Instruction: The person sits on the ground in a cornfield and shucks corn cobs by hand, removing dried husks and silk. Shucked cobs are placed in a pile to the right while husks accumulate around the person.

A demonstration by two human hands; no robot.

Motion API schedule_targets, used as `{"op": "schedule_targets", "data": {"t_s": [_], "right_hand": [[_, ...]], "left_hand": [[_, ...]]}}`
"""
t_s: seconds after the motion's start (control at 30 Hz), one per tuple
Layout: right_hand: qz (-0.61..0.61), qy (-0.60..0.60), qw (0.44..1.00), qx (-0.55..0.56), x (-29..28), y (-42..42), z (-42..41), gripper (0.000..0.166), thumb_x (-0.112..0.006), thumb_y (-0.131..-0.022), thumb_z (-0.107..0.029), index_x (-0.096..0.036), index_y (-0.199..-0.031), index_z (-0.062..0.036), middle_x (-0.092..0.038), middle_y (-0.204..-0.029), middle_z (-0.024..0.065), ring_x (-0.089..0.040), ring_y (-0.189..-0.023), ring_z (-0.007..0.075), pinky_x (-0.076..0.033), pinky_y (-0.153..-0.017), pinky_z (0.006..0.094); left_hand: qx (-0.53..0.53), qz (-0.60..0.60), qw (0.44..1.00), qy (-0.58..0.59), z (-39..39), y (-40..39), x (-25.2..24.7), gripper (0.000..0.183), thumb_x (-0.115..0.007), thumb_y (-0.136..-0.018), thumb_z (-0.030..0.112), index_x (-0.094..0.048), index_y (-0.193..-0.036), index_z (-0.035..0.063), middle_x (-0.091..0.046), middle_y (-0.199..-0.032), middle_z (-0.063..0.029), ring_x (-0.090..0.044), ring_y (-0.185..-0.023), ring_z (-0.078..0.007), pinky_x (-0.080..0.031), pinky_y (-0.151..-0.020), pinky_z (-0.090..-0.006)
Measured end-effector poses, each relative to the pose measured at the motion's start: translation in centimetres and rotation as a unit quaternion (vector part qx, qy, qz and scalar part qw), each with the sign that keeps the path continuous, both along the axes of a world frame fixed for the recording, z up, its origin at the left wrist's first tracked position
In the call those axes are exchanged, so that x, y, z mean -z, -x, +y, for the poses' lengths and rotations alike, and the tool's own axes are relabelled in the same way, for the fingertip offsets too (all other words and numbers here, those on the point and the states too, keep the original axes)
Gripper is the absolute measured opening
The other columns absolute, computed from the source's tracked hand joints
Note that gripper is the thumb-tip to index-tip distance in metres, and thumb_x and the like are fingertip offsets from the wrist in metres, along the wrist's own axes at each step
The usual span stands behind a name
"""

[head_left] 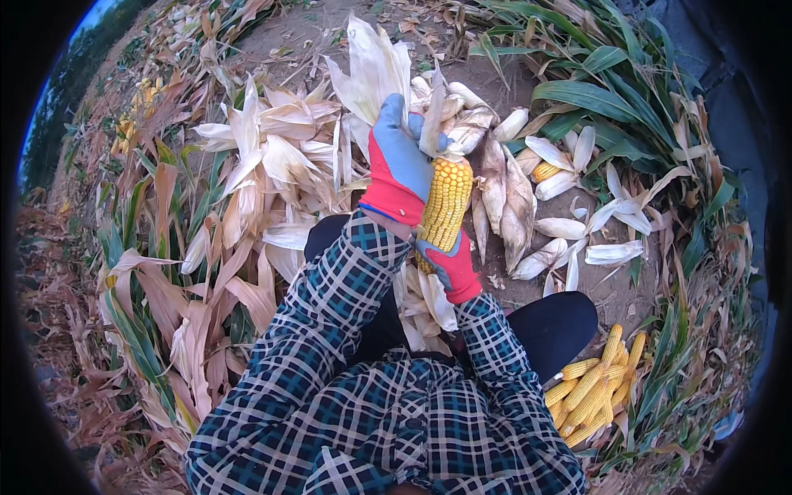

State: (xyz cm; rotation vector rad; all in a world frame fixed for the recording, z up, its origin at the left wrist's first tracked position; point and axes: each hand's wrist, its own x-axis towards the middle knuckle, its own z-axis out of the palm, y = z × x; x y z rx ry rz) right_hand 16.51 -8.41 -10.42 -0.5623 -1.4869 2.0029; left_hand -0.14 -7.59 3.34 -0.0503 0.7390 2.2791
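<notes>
A yellow corn cob (447, 198) lies tilted between my hands, its kernels bare. My left hand (402, 161), in a red and grey work glove, grips pale dry husk (371, 74) folded back at the cob's far end. Lower down, my right hand (450, 263), gloved alike, is closed around the near end of the cob, which it partly hides. Loose husk (433, 300) hangs or lies just below that hand. Beyond the cob is a heap of unhusked corn ears (510, 198) on the soil.
Stripped husks (278, 148) are piled to the left. Several bare cobs (591, 390) lie stacked at the lower right, by my dark-trousered knee (554, 331). Green and dry corn stalks (606, 93) line the right side. More yellow cobs (133, 117) lie far off at the upper left.
</notes>
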Motion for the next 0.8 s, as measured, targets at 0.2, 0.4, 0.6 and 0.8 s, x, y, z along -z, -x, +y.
{"op": "schedule_targets", "data": {"t_s": [0.2,0.4,0.6,0.8], "right_hand": [[0.01,0.065,0.996,0.058,-0.5,1.4,-4.3,0.045,-0.066,-0.08,-0.013,-0.051,-0.121,0.0002,-0.062,-0.109,0.0081,-0.06,-0.098,0.0182,-0.048,-0.085,0.0316],[0.223,0.499,0.833,0.087,-5.6,2.5,-6.3,0.056,-0.063,-0.086,-0.039,-0.049,-0.126,-0.0015,-0.061,-0.112,0.0121,-0.061,-0.1,0.0242,-0.05,-0.089,0.0351],[0.219,0.621,0.752,-0.026,0.0,-2.6,-1.8,0.062,-0.065,-0.082,-0.047,-0.052,-0.118,0.002,-0.063,-0.097,0.0121,-0.064,-0.085,0.0234,-0.055,-0.074,0.0381],[0.368,0.473,0.789,0.136,-5.8,-16.9,4.7,0.073,-0.067,-0.08,-0.049,-0.046,-0.122,0.0061,-0.058,-0.097,0.0093,-0.059,-0.085,0.0203,-0.053,-0.076,0.0378]], "left_hand": [[-0.036,0.097,0.993,0.05,0.4,-0.7,-1.3,0.032,-0.045,-0.097,0.039,-0.05,-0.077,0.0153,-0.044,-0.056,0.0018,-0.052,-0.047,-0.0144,-0.049,-0.047,-0.0286],[0.08,0.011,0.956,-0.282,-0.1,0.7,-1.1,0.042,-0.039,-0.097,0.043,-0.039,-0.063,0.0185,-0.035,-0.051,0.0016,-0.039,-0.049,-0.017,-0.042,-0.055,-0.0369],[0.043,0.025,0.934,-0.353,-4.5,9.4,0.0,0.055,-0.05,-0.088,0.047,-0.054,-0.109,-0.0037,-0.059,-0.082,-0.0117,-0.057,-0.085,-0.0312,-0.043,-0.093,-0.0523],[-0.006,0.039,0.992,-0.121,-5.7,8.2,-3.1,0.075,-0.054,-0.089,0.04,-0.028,-0.139,-0.0094,-0.035,-0.142,-0.0296,-0.034,-0.134,-0.0394,-0.022,-0.113,-0.0566]]}}
